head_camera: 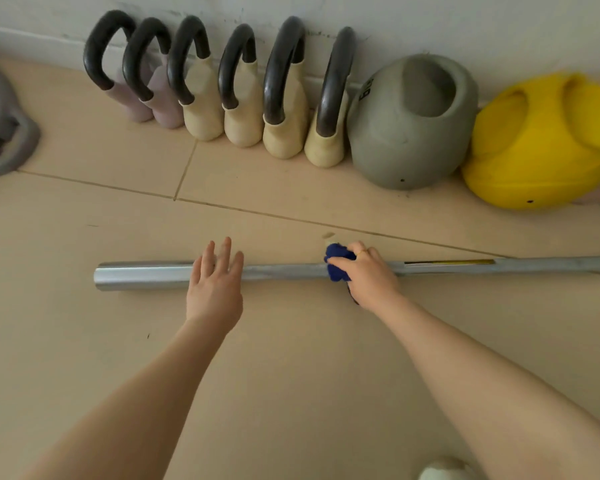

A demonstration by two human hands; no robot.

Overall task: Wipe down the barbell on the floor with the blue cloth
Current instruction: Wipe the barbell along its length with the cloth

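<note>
Cloth (338, 262) on barbell (284, 271) (kettlebell (409, 133) "6").

Gym or home workout corner, indicated by: kettlebells (243, 88) lined along the wall (465, 26), a grey (409, 123) and a yellow (541, 143) one included; a steel barbell (146, 276) laid on the beige tiled floor (291, 375).

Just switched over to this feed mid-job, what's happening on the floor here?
A person is wiping a barbell that lies on the tiled floor. The right hand has a bunched blue cloth in its grip, pressed onto the bar around its middle. The left hand is open with fingers spread, over the thicker sleeve end, not closed on it. A row of kettlebells stands along the wall behind, apart from the bar.
</note>
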